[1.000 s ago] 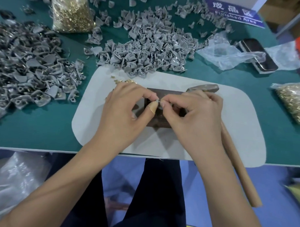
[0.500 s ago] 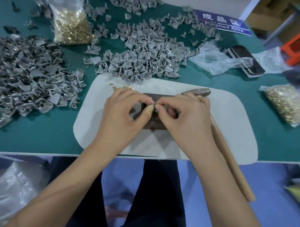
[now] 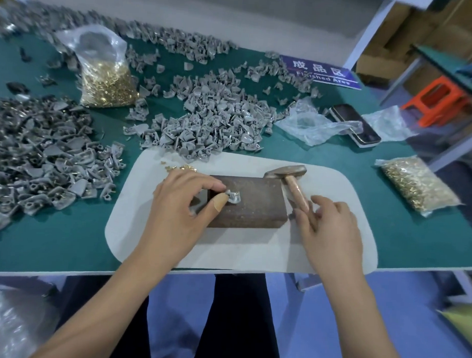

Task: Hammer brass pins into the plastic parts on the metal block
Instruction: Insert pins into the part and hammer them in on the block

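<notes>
On the green counter (image 3: pixel 66 248), the left hand (image 3: pixel 180 211) pinches a small grey plastic part (image 3: pixel 233 198) between thumb and forefinger on top of the rusty brown metal block (image 3: pixel 252 206) — the right hand (image 3: pixel 332 230), fingers loosely spread, touches the wooden-handled hammer (image 3: pixel 292 180) lying beside the block.
</notes>
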The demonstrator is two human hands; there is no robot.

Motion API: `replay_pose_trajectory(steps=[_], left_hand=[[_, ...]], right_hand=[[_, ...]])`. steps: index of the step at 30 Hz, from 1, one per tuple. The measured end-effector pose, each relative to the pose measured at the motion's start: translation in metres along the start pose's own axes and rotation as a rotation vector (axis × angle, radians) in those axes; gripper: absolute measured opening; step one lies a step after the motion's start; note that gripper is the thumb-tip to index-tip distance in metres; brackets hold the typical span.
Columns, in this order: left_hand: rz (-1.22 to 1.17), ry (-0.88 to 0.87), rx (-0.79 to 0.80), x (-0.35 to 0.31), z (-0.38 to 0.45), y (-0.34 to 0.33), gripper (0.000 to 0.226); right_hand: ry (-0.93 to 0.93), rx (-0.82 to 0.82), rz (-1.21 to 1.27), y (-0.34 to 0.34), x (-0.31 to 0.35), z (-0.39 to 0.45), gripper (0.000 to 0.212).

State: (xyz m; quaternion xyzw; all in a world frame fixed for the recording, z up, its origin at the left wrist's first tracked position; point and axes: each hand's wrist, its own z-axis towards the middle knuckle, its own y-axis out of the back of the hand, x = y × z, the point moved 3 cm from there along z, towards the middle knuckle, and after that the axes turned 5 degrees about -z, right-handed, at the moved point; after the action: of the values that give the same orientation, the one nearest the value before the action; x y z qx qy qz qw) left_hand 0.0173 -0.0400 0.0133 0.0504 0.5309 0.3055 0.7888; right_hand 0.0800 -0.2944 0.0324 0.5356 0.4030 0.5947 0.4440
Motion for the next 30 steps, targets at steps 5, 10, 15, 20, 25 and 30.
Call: replay_pose_trajectory(steps=[5, 10, 15, 20, 25, 30], left_hand=[[0.004, -0.003, 0.002, -0.002, 0.001, 0.0, 0.02], [-0.016, 0.002, -0.023, -0.001, -0.001, 0.0, 0.015], [-0.014, -0.02, -0.044, -0.002, 0.001, 0.0, 0.004], [-0.006, -0.04, -0.077, -0.004, 0.002, 0.003, 0.003], [-0.017, -0.003, -0.091, -0.006, -0.001, 0.005, 0.01], [0.028, -0.052, -0.014, -0.01, 0.001, 0.0, 0.02]], right_hand=[[0.015, 0.055, -0.119, 0.008, 0.003, 0.005, 0.029], [0.038, 0.015, 0.029, 0.024, 0.007, 0.004, 0.023], [0.13, 0.045, 0.372, 0.035, 0.014, -0.011, 0.012], [0.138, 0.218, 0.706, 0.031, 0.027, -0.034, 0.02], [0.036, 0.344, 0.974, 0.022, 0.03, -0.066, 0.029], [0.099, 0.373, 0.954, 0.014, 0.032, -0.069, 0.034]])
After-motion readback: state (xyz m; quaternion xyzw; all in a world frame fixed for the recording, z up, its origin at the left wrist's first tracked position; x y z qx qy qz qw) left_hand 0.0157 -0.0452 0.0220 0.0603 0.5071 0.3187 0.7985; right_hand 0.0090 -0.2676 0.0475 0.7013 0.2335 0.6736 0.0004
